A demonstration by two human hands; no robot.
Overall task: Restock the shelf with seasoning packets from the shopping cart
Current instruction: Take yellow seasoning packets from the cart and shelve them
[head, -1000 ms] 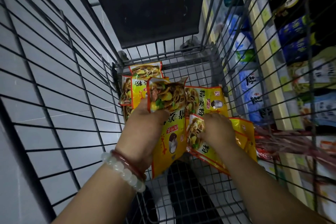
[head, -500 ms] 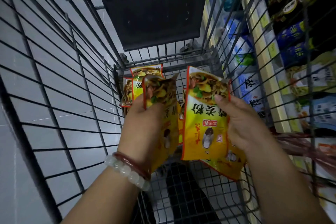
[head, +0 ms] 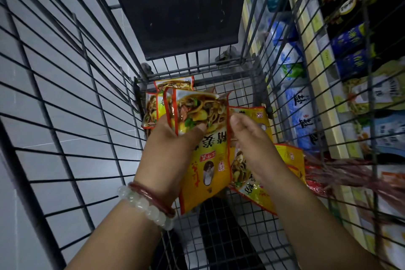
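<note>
Inside the wire shopping cart (head: pixel 92 85), my left hand (head: pixel 168 149) grips a small upright stack of yellow seasoning packets (head: pixel 206 160), thumb across the front one. Beside it, my right hand (head: pixel 254 149) has its thumb on the right edge of that front packet; its fingers are hidden behind it. More yellow packets lie on the cart floor under my right hand (head: pixel 289 158). Others lean in the far left corner (head: pixel 151 109). The shelf (head: pixel 324 120) runs along the cart's right side.
A black child-seat flap (head: pixel 182 17) hangs on the far end of the cart. Blue and white bags (head: pixel 300 120) and dark packs fill the shelf beyond the right wire wall. Red packages (head: pixel 328 173) sit low on the right. Grey floor tiles lie to the left.
My right hand picked a packet off the cart floor, lifted it upright, then brought it left against the packet in my left hand, which now grips both.
</note>
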